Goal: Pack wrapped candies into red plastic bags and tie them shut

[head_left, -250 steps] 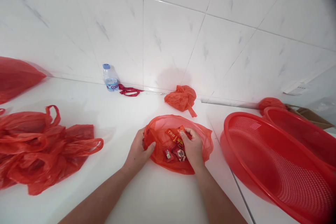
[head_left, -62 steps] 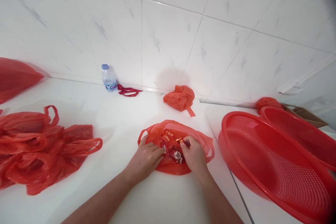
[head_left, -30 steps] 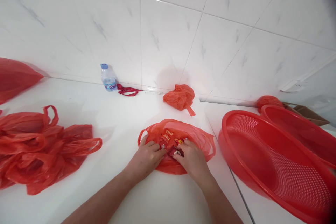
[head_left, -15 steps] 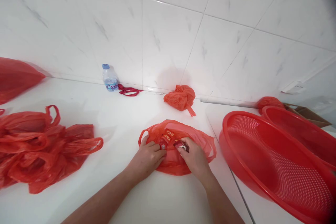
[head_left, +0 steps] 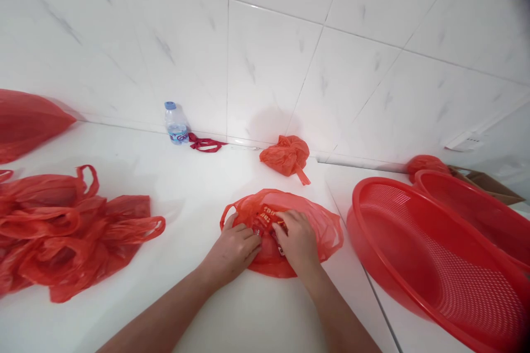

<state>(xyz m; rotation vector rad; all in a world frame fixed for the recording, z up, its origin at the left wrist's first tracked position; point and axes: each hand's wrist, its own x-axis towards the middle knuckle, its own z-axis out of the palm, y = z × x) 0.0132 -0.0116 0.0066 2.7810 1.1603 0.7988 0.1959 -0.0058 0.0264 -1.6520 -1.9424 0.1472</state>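
Note:
A red plastic bag [head_left: 269, 268] lies spread on the white table in front of me, its mouth facing up. Small red snack packets [head_left: 257, 230] with pale print show inside it. My left hand [head_left: 235, 248] is closed on the bag's left side, fingers curled over the near edge beside a packet. Over the bag's middle, my right hand [head_left: 298, 240] has its thumb and fingers apart, bent downward. Another small dark-red packet [head_left: 280, 247] lies just under the right thumb, partly covered by the hand.
A heap of red plastic bags [head_left: 78, 231] lies to the left, with a bulging red bag [head_left: 28, 127] behind. A water bottle [head_left: 177, 124], a dark red strap [head_left: 206, 145] and a crumpled red bag [head_left: 285, 155] sit along the wall. Red baskets [head_left: 393, 237] stand on the right.
My right hand held a dark-red packet up between its fingertips; now it is lower in the bag with the fingers apart and the packet below. My left hand has stayed put.

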